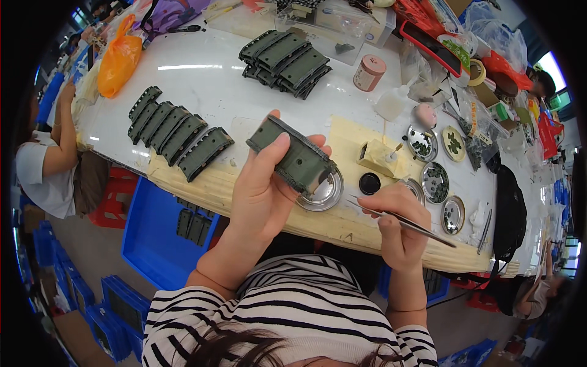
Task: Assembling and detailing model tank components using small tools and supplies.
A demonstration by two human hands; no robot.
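Note:
My left hand (pixel 263 183) grips a dark green plastic model part (pixel 292 154), long and boxy, tilted above the table's near edge. In my right hand (pixel 400 223) is a pair of metal tweezers (pixel 416 227), pinched between the fingers, its tips pointing left towards the green part but apart from it. Whether the tips hold anything is too small to tell. Below the green part sits a round metal dish (pixel 325 194), partly hidden by it. A black round lid or cap (pixel 369 183) lies beside a small yellowish block holder (pixel 382 160) with a bottle in it.
Similar green parts stand in a row (pixel 177 133) at left and a stack (pixel 284 61) at the back. Small metal dishes (pixel 435 182) with tiny green pieces are on the right, near a pink jar (pixel 370 73). A blue bin (pixel 156 235) is below the table edge.

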